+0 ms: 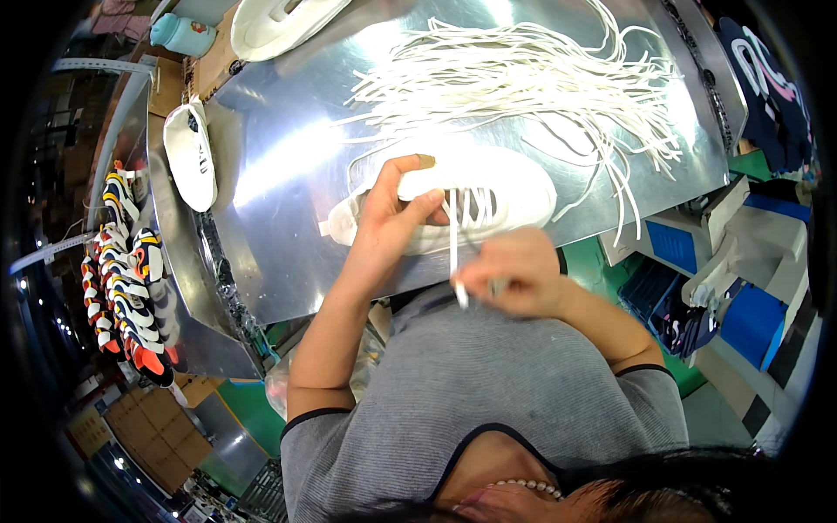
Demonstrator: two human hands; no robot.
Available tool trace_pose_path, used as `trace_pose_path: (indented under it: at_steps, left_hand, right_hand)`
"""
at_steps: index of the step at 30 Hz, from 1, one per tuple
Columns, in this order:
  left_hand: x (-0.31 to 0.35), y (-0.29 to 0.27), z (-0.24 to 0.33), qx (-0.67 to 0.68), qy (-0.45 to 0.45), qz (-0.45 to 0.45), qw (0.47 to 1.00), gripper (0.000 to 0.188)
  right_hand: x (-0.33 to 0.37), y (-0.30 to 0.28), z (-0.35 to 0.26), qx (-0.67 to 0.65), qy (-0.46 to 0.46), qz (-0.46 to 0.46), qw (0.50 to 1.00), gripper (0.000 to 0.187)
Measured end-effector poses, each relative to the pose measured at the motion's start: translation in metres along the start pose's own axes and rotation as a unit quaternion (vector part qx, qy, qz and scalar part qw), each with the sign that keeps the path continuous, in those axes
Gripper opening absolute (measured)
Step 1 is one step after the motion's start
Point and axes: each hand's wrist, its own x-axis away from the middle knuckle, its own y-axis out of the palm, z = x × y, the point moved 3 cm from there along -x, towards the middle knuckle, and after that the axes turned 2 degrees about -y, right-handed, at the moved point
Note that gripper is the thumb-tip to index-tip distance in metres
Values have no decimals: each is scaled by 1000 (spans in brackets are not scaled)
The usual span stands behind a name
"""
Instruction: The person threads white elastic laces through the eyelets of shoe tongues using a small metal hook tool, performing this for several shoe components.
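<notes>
A white sneaker [514,179] lies on its side along the metal table, toe to the right. My left hand [390,212] is closed around its collar and tongue, thumb near the top of the lacing and a dark covering on one fingertip. White laces cross the eyelets in several rows. From the opening, a white shoelace [453,234] runs taut toward my body. My right hand [520,275], slightly blurred, pinches that shoelace near its lower end, just off the table's near edge.
A heap of loose white shoelaces [540,78] covers the far part of the metal table [288,253]. Another white shoe [190,161] rests at the left edge, and part of one [279,30] shows at the far left. Colourful shoes [131,288] hang left; blue-and-white boxes [750,322] stand right.
</notes>
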Motion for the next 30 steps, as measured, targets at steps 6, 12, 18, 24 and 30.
trace_pose_path:
  at_steps: [6, 12, 18, 24, 30]
  left_hand:
    - [-11, -2, -12, -66, 2, 29, 997, 32]
    - [-1, -4, -4, -117, 13, 17, 993, 40]
    - [44, -1, 12, -305, 153, 13, 940, 48]
    - [48, -11, -2, -436, 227, 93, 866, 49]
    - [43, -15, -4, -404, 206, 107, 885, 31]
  right_hand:
    - [4, 2, -14, 37, -72, -8, 997, 29]
    - [9, 7, 40, 261, -109, 59, 957, 31]
    - [10, 12, 42, 314, -140, 18, 939, 39]
    - [17, 22, 48, 307, -59, -20, 950, 55]
    - [16, 26, 50, 286, -36, -51, 956, 60]
